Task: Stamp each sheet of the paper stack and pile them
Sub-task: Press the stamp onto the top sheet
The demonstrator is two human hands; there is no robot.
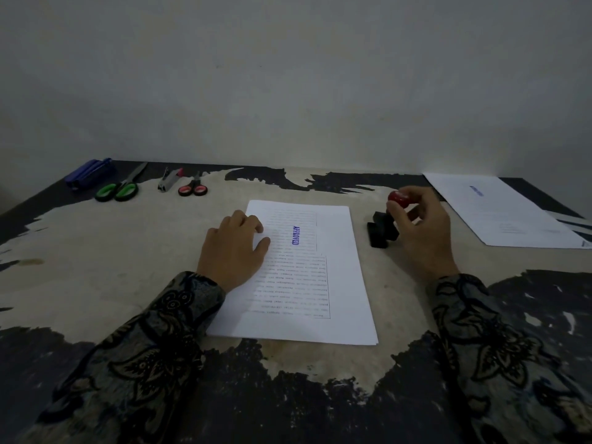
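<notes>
While the left hand point(235, 249) lies flat with loose fingers on the stack point(307, 283), beside its blue mark point(295, 235), the right hand point(419, 229) grips the stamp point(386, 225) by its red knob, right of the stack. Stamped sheets point(503, 213) lie far right.

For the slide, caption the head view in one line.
Left hand steadies the paper stack, top sheet stamped APPROVED; right hand holds the red-knobbed stamp beside it.
</notes>
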